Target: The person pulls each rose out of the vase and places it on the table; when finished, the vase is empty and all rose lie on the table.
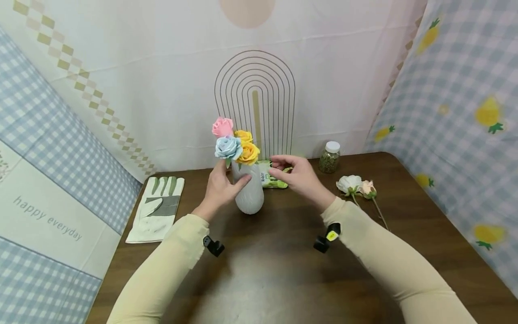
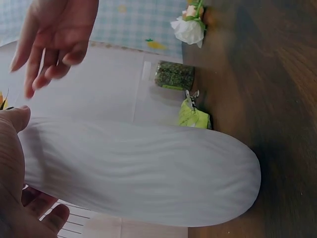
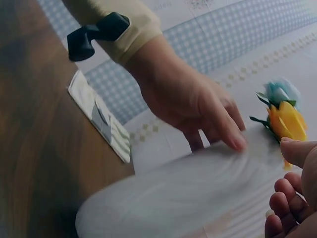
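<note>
A white vase with a wavy surface stands on the table, holding a pink rose, a light blue rose and yellow roses. My left hand grips the vase near its top, thumb on the front and fingers round the far side. Right of the vase is my right hand, its fingers loosely bent with nothing between them. In the left wrist view that right hand stays apart from the vase.
Behind the vase lies a green and white packet. A capped jar of green bits stands at the back right, with a white flower and a pale pink rose in front. White work gloves lie on the left.
</note>
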The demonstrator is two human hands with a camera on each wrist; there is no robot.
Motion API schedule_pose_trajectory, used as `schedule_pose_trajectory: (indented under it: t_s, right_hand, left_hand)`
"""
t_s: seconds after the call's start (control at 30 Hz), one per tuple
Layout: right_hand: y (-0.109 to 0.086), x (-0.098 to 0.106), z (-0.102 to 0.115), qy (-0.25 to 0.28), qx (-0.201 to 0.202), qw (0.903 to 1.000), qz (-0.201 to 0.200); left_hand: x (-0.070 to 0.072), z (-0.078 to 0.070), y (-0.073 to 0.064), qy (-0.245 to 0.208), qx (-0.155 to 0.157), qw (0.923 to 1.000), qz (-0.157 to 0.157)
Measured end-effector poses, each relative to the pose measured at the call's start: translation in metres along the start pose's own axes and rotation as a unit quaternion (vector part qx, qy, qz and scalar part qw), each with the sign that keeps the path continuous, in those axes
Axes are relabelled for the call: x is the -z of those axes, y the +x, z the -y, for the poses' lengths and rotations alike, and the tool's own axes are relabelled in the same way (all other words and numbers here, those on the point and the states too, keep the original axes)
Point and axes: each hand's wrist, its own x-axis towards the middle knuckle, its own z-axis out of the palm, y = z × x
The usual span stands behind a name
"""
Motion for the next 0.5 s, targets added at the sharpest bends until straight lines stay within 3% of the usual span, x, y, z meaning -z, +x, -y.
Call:
schedule_pose_trajectory:
  t_s: [0.23,0.5]
  right_hand:
    - [0.021,-0.031,0.010,0.059,0.016,0.9981,0.005]
    - [0.031,-0.046,0.016,0.063,0.027,0.9976,-0.008]
  left_hand:
    - [-0.005,0.001,0.000,-0.022,-0.004,0.9995,-0.024]
    - [-0.009,0.002,0.000,-0.016,0.012,0.9991,-0.038]
